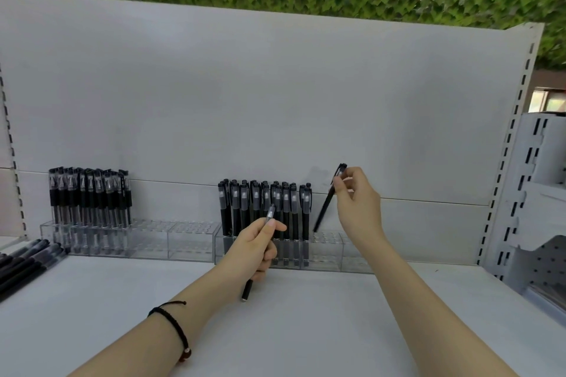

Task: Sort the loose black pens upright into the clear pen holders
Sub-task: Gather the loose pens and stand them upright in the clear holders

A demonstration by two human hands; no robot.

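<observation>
The white surface (306, 330) carries two clear pen holders along its back edge: the left holder (131, 239) has upright pens at its left end, and the middle holder (324, 249) is partly filled. The right hand (355, 196) pinches a tilted black pen (326, 208) over empty holes. The left hand (257, 242) grips a second pen (247, 288). Loose pens (24, 260) lie at the left edge.
</observation>
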